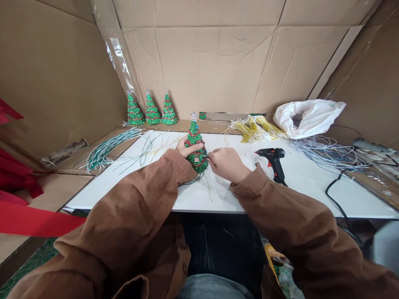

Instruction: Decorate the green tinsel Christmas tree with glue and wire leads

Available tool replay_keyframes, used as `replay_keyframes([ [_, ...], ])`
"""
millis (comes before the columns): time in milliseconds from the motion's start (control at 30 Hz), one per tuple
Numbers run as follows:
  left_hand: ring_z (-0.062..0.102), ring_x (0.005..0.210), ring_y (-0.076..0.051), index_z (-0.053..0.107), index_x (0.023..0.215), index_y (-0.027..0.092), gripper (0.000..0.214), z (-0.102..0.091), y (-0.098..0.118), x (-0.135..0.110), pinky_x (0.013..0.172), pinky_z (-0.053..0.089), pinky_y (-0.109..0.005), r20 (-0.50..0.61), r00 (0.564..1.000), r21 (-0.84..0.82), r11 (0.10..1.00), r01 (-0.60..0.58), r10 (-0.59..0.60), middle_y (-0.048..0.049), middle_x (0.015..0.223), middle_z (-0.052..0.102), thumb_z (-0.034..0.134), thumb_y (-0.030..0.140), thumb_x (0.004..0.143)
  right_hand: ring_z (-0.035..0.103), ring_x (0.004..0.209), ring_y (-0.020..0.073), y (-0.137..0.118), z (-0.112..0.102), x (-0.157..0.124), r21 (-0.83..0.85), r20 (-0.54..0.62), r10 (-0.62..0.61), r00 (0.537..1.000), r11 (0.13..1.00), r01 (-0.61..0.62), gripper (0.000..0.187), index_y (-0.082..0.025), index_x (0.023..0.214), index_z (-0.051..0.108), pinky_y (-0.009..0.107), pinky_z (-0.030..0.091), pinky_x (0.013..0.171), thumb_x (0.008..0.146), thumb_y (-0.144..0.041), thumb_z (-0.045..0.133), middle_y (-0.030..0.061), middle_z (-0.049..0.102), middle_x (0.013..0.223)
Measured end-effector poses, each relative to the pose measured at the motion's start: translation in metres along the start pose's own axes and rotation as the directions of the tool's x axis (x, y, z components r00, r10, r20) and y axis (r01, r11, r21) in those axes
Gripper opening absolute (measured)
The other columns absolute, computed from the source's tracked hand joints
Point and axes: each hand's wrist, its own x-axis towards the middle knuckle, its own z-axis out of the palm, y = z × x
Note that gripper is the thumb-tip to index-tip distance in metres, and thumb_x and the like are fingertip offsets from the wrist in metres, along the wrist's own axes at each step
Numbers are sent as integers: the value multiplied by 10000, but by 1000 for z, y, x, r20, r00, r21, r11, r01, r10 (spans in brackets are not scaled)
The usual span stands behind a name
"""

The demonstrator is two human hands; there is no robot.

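A small green Christmas tree figure [196, 160] with red garlands and a silver star stands upright near the middle of the white table. My left hand [187, 148] is wrapped around its left side, the thumb lying across the front. On the tree's right, my right hand [227, 163] is closed in a pinch on a thin dark tool whose tip meets the tree's side. Most of that tool is hidden by the fingers, so its kind does not show. Loose thin wires come out under the tree's base.
Three similar trees [152, 110] line the back left. Green wires [114, 149] lie at left, yellow and white wires [257, 128] at the back. A black glue gun [274, 162], a white bag [308, 118] and bluish wires [327, 151] are at right. Cardboard walls [199, 62] enclose the table.
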Motion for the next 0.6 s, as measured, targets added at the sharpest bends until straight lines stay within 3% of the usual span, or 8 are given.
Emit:
replay_keyframes([
  [200, 640, 776, -200, 633, 833, 146, 424, -4, -5, 8, 760, 505, -351, 49, 999, -31, 1000, -1, 2, -64, 842, 691, 812, 359, 513, 630, 764, 226, 9, -4, 8, -93, 73, -220, 973, 970, 226, 258, -76, 838, 649, 296, 298, 566, 816, -52, 393, 186, 670, 843],
  [433, 641, 763, -200, 643, 842, 147, 414, -7, -7, 9, 752, 511, -357, 84, 996, -93, 995, 38, -30, -57, 833, 683, 816, 331, 514, 620, 706, 198, 12, 10, -1, -26, -8, -34, 999, 999, 33, 342, -123, 932, 628, 296, 234, 542, 930, -248, 309, 123, 675, 860],
  [600, 637, 765, -192, 629, 877, 151, 419, -9, -11, 10, 755, 511, -356, 80, 997, -84, 996, 22, -15, -58, 852, 680, 804, 332, 542, 615, 702, 203, 3, 15, -4, -22, -26, -22, 999, 1000, 21, 333, -115, 952, 622, 295, 234, 537, 925, -227, 310, 131, 665, 835],
])
